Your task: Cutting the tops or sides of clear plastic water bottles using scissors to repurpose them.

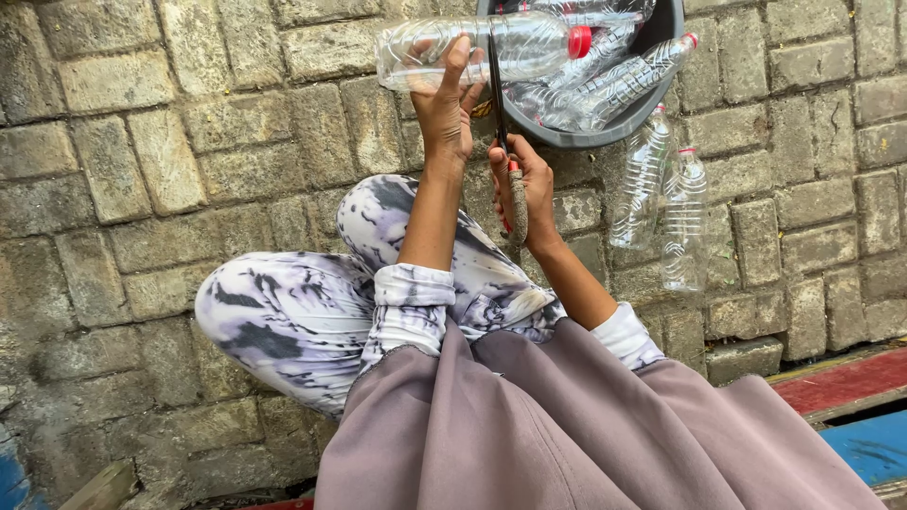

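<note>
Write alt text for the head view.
A seated person's left hand holds a clear plastic bottle with a red cap sideways while the right hand sets a knife against it. A dark basin of bottles lies beyond, and two more bottles rest on the stone paving.

Sleeves white with grey-purple marbled tie-dye, pushed up at both forearms. Trousers same marbled pattern. Plain mauve cloth drapes over the front, hem slightly frayed
</note>
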